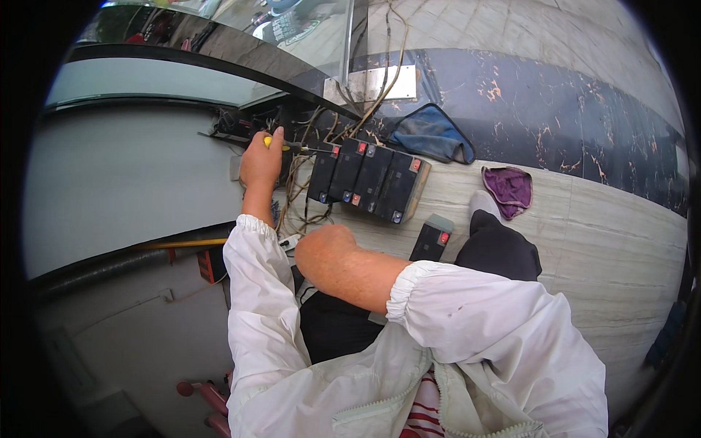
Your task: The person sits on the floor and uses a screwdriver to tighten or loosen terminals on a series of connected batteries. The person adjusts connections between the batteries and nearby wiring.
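My left hand is closed around a screwdriver with a yellow and black handle. The screwdriver's thin shaft points right, its tip at or close to a red terminal on the leftmost battery. Several black block-shaped batteries stand side by side in a row, with red and blue terminals on top. Below them, my right hand is bent downward over my lap, its fingers hidden behind the back of the hand. By it lies a small white object, too small to name. A separate black battery stands near my foot.
Loose brown cables run left of the batteries and up past a glass-fronted case. A blue-grey cloth and a purple cloth lie on the marbled tile floor. At left stands a large pale panel.
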Tool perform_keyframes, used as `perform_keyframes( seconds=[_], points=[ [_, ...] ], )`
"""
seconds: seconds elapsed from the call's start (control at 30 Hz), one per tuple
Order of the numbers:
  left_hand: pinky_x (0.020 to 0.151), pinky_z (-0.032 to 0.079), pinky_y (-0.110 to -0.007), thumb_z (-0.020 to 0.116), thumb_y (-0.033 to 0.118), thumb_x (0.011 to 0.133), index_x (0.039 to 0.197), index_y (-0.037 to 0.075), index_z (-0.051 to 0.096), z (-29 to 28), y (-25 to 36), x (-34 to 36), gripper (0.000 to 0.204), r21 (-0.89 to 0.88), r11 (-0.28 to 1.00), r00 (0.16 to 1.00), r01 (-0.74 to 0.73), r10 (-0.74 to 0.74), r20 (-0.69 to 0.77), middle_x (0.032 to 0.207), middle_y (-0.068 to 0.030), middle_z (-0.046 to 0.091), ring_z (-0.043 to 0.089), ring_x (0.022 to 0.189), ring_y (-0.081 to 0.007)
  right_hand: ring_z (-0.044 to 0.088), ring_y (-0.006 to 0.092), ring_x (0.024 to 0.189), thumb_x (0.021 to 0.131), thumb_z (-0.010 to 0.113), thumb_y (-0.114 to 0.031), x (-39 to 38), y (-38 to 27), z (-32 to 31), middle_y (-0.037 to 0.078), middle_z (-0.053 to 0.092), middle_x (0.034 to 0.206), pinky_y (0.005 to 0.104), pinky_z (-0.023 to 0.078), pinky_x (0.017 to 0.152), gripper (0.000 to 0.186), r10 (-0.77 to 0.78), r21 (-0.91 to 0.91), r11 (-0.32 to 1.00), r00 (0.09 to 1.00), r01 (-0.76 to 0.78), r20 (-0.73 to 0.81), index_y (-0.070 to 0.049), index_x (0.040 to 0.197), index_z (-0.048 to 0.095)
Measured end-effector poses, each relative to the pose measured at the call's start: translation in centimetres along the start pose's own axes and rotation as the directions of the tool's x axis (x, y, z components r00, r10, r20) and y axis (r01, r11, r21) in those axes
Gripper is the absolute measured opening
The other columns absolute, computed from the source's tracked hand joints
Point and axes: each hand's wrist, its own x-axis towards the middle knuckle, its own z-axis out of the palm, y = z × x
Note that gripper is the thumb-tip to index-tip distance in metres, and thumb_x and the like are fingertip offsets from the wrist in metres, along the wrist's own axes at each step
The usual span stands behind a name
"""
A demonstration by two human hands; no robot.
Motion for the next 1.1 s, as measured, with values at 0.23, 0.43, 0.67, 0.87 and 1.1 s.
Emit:
perform_keyframes(
  seconds=[0.23,0.43,0.67,0.87,1.1],
  points=[
    [0.08,0.048,-0.046,0.057,0.046,0.087,0.106,0.012,0.061,2.0,-3.8,2.4,0.039,-0.068,0.912,0.886,-0.404,0.372,-0.276,0.107,-0.0172,0.064,0.059,0.1,-0.0389,0.069,0.027,0.09,0.074,0.068,-0.009,0.1,-0.8,-0.3,0.011,0.071,0.096,0.036,0.055,0.066,0.019,-0.006,0.009,1.0,1.0,0.006,0.01,-0.005,0.092,0.073],
    [0.081,0.047,-0.047,0.058,0.037,0.087,0.107,0.01,0.06,0.5,-0.2,0.1,0.033,0.016,0.992,0.99,-0.127,0.127,-0.055,0.101,-0.0184,0.064,0.059,0.098,-0.0394,0.069,0.0274,0.091,0.075,0.067,-0.009,0.1,-0.1,0.0,0.011,0.071,0.097,0.0366,0.055,0.067,0.019,0.026,0.019,0.999,1.0,-0.026,0.005,-0.005,0.093,0.073],
    [0.08,0.048,-0.046,0.055,0.043,0.086,0.106,0.01,0.061,1.7,-4.0,2.7,0.038,0.0,0.92,0.892,-0.391,0.379,-0.246,0.1,-0.0184,0.066,0.062,0.095,-0.0391,0.069,0.0275,0.093,0.075,0.068,-0.009,0.4,-0.7,-0.4,0.011,0.071,0.099,0.0371,0.055,0.067,0.021,-0.001,0.024,1.0,1.0,0.0,0.027,-0.007,0.094,0.074],
    [0.081,0.048,-0.046,0.058,0.039,0.086,0.106,0.007,0.061,0.0,0.0,-0.4,0.039,0.047,0.997,0.992,-0.06,0.065,-0.106,0.097,-0.019,0.067,0.062,0.094,-0.0387,0.069,0.0262,0.092,0.074,0.069,-0.008,0.2,-0.2,-0.5,0.009,0.071,0.098,0.037,0.055,0.067,0.021,-0.006,-0.002,1.0,0.997,0.006,0.073,-0.007,0.094,0.074],
    [0.077,0.049,-0.047,0.051,0.054,0.088,0.105,0.011,0.063,1.4,-3.1,1.8,0.048,-0.137,0.949,0.95,-0.284,0.26,-0.171,0.096,-0.0177,0.068,0.064,0.091,-0.0391,0.065,0.0222,0.075,0.066,0.076,-0.016,2.7,-0.3,1.1,0.001,0.069,0.091,0.0427,0.046,0.058,0.031,-0.004,0.034,0.999,0.995,0.0,0.095,-0.011,0.095,0.072]
  ],
)
